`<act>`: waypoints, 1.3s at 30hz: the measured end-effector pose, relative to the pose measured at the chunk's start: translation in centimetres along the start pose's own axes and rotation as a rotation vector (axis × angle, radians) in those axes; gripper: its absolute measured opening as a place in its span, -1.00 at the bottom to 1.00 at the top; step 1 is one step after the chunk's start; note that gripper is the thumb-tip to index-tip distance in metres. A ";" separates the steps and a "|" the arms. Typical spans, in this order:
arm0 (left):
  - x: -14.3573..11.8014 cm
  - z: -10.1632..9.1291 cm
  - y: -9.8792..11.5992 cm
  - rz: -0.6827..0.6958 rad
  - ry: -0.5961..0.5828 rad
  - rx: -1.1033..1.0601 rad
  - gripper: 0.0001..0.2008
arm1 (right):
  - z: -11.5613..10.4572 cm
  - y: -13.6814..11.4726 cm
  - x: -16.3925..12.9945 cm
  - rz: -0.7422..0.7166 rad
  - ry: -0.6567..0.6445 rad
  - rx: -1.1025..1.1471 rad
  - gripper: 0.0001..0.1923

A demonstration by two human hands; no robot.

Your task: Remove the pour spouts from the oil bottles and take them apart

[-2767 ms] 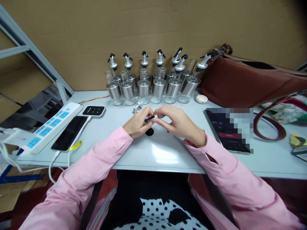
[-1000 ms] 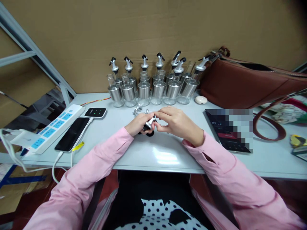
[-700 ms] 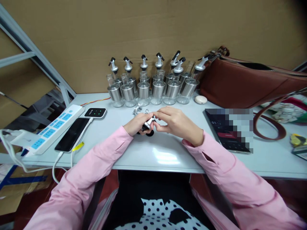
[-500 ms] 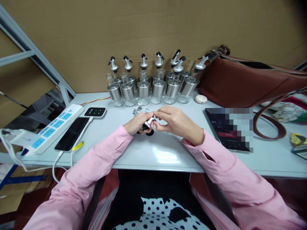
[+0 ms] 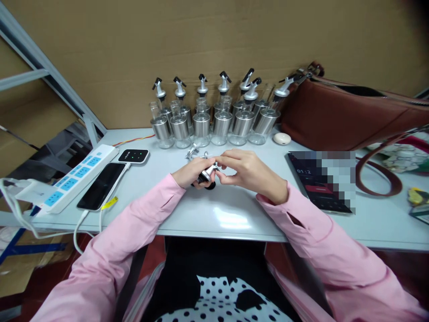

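My left hand [image 5: 190,173] is closed around a silver and black bottle pourer [image 5: 205,174], which lies tilted with its spout toward the right. The thumb and fingertips of my right hand [image 5: 246,169] pinch the spout's tip; a small dark part shows there, mostly hidden by the fingers. Just beyond my hands, loose silver pourer parts [image 5: 193,152] rest on the table. Something round and black [image 5: 210,185] peeks out below my left fingers. Behind stand rows of glass bottles with steel sleeves [image 5: 201,125], and several at the back carry pourers with black caps [image 5: 180,89].
On the left lie a power strip [image 5: 75,179], a phone [image 5: 100,188] on a cable and a small black device [image 5: 134,156]. To the right are a white oval case [image 5: 282,138], a tablet [image 5: 315,183] and a brown bag [image 5: 348,116] with its strap looping onto the table.
Both hands stay in almost the same place on the pourer. The view has shifted very slightly; nothing has been let go or taken up.
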State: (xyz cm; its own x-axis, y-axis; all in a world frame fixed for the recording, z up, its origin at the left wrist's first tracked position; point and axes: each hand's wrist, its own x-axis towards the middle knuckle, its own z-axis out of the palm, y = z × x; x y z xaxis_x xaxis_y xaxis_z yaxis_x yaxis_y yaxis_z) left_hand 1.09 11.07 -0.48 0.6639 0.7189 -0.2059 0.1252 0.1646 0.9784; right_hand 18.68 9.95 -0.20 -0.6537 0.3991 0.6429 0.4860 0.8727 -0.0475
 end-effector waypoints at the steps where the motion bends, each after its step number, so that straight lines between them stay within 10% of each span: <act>1: 0.0 0.0 0.0 0.001 -0.011 -0.004 -0.50 | 0.0 0.0 0.0 0.003 -0.005 0.006 -0.81; 20: -0.9 1.3 0.3 0.015 -0.258 0.138 -0.47 | 0.1 0.1 -0.2 0.018 0.112 0.203 -0.83; 31: 1.1 -2.1 -0.5 0.353 0.573 -0.226 -0.53 | 0.7 4.7 -1.9 0.617 0.034 -0.020 -0.88; 39: 1.6 -2.9 -1.5 0.399 0.693 -0.218 -0.56 | 1.9 5.0 -3.1 0.792 -0.278 -0.252 -0.81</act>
State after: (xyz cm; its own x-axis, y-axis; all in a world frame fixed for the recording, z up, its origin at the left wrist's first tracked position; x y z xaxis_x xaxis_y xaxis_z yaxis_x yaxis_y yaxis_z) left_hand -0.16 13.98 -2.33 0.0144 0.9926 0.1210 -0.2167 -0.1150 0.9694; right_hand 22.03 13.60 -3.85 -0.1717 0.9442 0.2810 0.9491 0.2350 -0.2099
